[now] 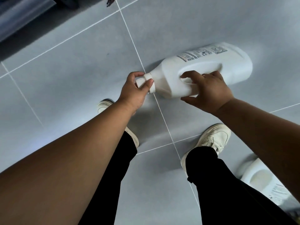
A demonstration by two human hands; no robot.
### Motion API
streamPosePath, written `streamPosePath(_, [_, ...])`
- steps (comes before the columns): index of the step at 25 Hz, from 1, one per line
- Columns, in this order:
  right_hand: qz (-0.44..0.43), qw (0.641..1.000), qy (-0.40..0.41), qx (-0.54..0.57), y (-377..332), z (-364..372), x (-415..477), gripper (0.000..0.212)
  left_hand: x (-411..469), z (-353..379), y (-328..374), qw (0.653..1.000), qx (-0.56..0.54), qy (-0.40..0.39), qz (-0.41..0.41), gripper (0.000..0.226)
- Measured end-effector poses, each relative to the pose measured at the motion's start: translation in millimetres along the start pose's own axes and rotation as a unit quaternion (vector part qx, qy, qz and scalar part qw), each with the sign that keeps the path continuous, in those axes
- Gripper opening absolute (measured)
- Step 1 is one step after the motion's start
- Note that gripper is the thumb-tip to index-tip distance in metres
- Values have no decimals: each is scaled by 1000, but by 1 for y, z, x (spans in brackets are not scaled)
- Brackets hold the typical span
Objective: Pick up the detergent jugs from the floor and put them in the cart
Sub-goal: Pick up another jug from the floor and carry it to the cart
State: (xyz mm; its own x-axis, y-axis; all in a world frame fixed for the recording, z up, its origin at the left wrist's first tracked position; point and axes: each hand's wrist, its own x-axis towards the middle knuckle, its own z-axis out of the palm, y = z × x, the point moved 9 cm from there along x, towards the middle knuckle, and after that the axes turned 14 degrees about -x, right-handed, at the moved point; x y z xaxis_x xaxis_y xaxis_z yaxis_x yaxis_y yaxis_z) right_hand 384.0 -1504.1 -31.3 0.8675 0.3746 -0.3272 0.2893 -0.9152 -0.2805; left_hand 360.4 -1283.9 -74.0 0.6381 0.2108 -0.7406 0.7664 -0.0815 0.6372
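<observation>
A large white detergent jug [215,62] lies on its side over the grey tiled floor, cap pointing left, printed label facing up. My left hand [134,93] is closed around its white cap and neck. My right hand [209,90] has its fingers hooked through the jug's moulded handle, thumb under the body. A second white jug [266,177] lies on the floor at the lower right, partly hidden behind my right leg. The cart is not identifiable in view.
My two legs in black trousers and white shoes [212,138] stand just below the jug. A dark shelf or fixture base [24,18] runs along the top left. Grey floor tiles [73,75] with white grout spread around.
</observation>
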Motion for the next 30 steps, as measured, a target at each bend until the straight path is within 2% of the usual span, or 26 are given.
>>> streamPosePath(3, [93,992,-66,49,-3,-26,-3,77,-19,-8,36,999,3,13,33,24])
streamPosePath(6, [169,977,-76,104,-15,-51,-29,82,-37,-13,67,998,31,-31,54,29])
streamPosePath(10, [194,968,-86,137,-64,-99,-58,77,-82,-50,103,998,16,-27,59,32])
streamPosePath(16, [145,976,-73,147,-142,-223,-81,76,-189,-120,178,991,-103,50,74,27])
streamPosePath(19, [105,984,-36,140,-188,-307,-78,79,-241,-166,238,972,-188,99,98,24])
streamPosePath(24, [27,991,-46,120,-264,-413,-76,77,-328,-242,311,940,-275,136,150,24])
streamPosePath(30, [-81,982,-51,161,-353,-516,-103,75,-459,-325,368,910,-261,187,263,15])
